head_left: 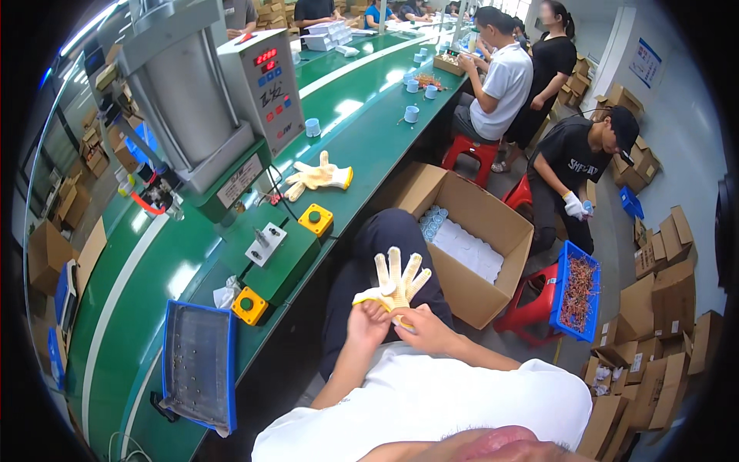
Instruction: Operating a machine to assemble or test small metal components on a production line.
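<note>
A cream knitted work glove (395, 286) with a yellow-edged cuff is held up over my lap, its fingers spread and pointing away from me. My left hand (368, 323) is closed at the left side of the cuff, fingers curled. From the right, my right hand (425, 329) pinches the cuff's lower edge. How far any finger reaches inside the glove is hidden. A second knitted glove (319, 175) lies flat on the green bench, beyond the yellow button box (315, 219).
A bench press (181, 92) with a control box (265, 88) stands left, above a metal fixture (265, 244). Nearer are another button box (249, 306) and a blue tray (232, 369). An open carton (481, 204) stands right of my legs. Seated co-workers (500, 77) work beyond.
</note>
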Tool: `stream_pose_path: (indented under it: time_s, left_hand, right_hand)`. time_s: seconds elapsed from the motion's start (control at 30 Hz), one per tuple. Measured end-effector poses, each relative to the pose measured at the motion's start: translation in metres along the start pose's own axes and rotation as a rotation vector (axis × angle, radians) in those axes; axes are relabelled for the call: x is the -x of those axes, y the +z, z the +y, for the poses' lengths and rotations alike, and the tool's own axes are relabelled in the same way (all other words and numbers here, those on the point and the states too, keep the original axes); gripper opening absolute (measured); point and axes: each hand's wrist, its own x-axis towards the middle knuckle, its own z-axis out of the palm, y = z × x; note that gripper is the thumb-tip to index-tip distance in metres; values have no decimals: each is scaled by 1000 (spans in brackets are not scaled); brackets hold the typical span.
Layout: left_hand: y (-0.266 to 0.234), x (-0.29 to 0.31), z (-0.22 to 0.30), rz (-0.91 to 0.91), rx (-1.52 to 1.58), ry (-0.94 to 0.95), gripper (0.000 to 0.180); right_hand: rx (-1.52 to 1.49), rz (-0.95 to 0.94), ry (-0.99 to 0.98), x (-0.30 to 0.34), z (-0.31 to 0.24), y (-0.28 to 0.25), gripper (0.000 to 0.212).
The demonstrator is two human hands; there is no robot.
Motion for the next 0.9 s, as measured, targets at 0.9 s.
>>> stream_pose_path:
  time_s: [0.9]
  left_hand:
    - [-111,-188,-79,-234,-214,-880,49]
  right_hand:
    - [-107,535,663,13,71,110,24]
